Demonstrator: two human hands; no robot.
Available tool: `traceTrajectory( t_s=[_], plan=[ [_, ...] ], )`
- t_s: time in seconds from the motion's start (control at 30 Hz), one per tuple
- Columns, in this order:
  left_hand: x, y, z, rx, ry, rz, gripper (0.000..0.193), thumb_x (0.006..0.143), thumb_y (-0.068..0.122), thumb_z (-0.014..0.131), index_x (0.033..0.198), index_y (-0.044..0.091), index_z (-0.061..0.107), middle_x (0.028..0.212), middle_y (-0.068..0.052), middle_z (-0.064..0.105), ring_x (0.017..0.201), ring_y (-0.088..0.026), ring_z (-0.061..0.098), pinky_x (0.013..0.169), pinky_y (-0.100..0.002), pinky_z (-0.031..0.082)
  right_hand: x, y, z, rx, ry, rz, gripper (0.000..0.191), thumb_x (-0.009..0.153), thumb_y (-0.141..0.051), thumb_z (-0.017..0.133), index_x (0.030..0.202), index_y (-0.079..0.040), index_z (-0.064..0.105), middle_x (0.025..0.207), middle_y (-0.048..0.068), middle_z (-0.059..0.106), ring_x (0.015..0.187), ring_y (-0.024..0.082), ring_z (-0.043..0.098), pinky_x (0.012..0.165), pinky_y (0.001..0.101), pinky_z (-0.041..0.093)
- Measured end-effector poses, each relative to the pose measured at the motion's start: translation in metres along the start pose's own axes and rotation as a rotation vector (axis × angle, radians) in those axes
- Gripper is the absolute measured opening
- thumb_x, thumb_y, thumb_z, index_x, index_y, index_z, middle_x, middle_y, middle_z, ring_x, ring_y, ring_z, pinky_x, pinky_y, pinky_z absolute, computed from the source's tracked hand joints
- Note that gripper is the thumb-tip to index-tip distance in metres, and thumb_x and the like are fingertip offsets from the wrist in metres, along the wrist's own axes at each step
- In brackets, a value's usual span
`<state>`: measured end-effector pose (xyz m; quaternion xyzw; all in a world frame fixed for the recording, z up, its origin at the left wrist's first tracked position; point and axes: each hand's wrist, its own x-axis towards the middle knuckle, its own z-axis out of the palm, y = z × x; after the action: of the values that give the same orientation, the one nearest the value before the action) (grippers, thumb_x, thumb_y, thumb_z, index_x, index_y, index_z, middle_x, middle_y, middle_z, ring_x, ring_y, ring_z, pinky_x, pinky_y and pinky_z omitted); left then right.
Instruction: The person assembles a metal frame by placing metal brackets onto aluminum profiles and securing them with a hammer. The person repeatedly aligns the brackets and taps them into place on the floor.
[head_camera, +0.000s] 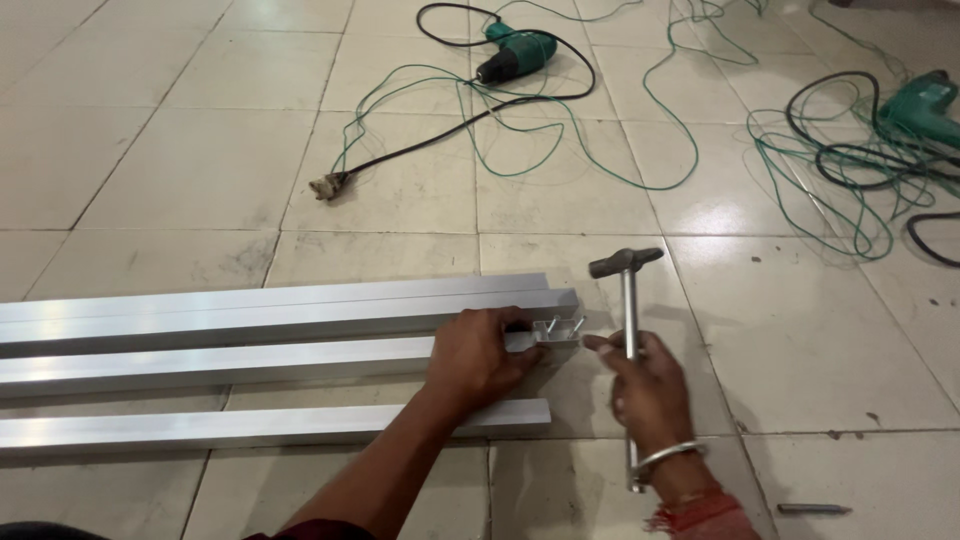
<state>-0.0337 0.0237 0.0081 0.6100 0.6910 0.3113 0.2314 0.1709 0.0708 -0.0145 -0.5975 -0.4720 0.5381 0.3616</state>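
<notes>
A small metal bracket (556, 334) with screws sits at the end of the middle aluminium bar (220, 364) on the tiled floor (200, 170), pinched by the left hand (478, 355). The right hand (645, 385) grips a metal hammer (628, 300) upright just beside it. Two green drills (515, 55) with tangled cords lie well beyond.

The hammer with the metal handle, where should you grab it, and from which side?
Grip the hammer low on its long straight metal handle, coming from the right, as the right hand does now. The heavy head is at the top, pointing away, and the left hand steadies the aluminium bar on the other side.
</notes>
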Motion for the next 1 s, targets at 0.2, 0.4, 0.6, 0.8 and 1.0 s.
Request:
traceTrajectory(
  t_s=[0.2, 0.4, 0.6, 0.8, 1.0],
  plan=[
    [0.0, -0.002, 0.001, -0.005, -0.007, 0.006, 0.035, 0.076, 0.036, 0.08, 0.106, 0.017, 0.078, 0.095, -0.006, 0.079, 0.085, -0.029, 0.074, 0.077, -0.042, 0.058, -0.048, -0.063, -0.033, -0.423, 0.05, -0.083, 0.045, 0.094, -0.034, 0.072, 0.135, -0.015, 0.069, 0.062, 0.006, 0.057, 0.053, 0.015, 0.052, 0.047, 0.0332, 0.042],
    [0.0, 0.0, 0.001, 0.02, -0.037, -0.035, 0.036, 0.077, 0.036, 0.08, 0.107, 0.017, 0.078, 0.089, -0.01, 0.078, 0.082, -0.031, 0.073, 0.076, -0.043, 0.058, -0.096, -0.095, -0.03, -0.93, -0.027, -0.015, 0.053, 0.098, -0.044, 0.066, 0.15, -0.04, 0.058, 0.062, 0.011, 0.06, 0.061, 0.018, 0.067, 0.068, 0.035, 0.058],
    [0.0, 0.004, -0.002, 0.007, -0.041, -0.019, 0.037, 0.078, 0.037, 0.081, 0.108, 0.015, 0.078, 0.092, -0.009, 0.078, 0.081, -0.029, 0.074, 0.075, -0.042, 0.058, -0.102, -0.11, -0.022, -1.068, 0.007, 0.182, 0.049, 0.103, -0.046, 0.057, 0.152, -0.045, 0.054, 0.061, 0.01, 0.062, 0.06, 0.015, 0.066, 0.069, 0.0336, 0.055],
    [0.002, 0.003, -0.002, 0.025, -0.119, -0.072, 0.039, 0.08, 0.037, 0.078, 0.112, 0.016, 0.075, 0.097, -0.007, 0.079, 0.082, -0.027, 0.075, 0.076, -0.041, 0.059, -0.102, -0.105, -0.026, -1.054, 0.0, 0.034, 0.048, 0.102, -0.041, 0.063, 0.149, -0.045, 0.056, 0.059, 0.012, 0.062, 0.056, 0.016, 0.06, 0.063, 0.0353, 0.055],
    [-0.001, 0.002, -0.002, 0.0, -0.045, -0.032, 0.038, 0.079, 0.037, 0.08, 0.109, 0.014, 0.077, 0.099, -0.009, 0.079, 0.088, -0.028, 0.075, 0.081, -0.041, 0.058, -0.111, -0.101, -0.036, -0.657, 0.188, -0.323, 0.048, 0.091, -0.03, 0.064, 0.139, -0.03, 0.062, 0.076, 0.006, 0.078, 0.051, 0.015, 0.06, 0.055, 0.0341, 0.053]
  ],
)
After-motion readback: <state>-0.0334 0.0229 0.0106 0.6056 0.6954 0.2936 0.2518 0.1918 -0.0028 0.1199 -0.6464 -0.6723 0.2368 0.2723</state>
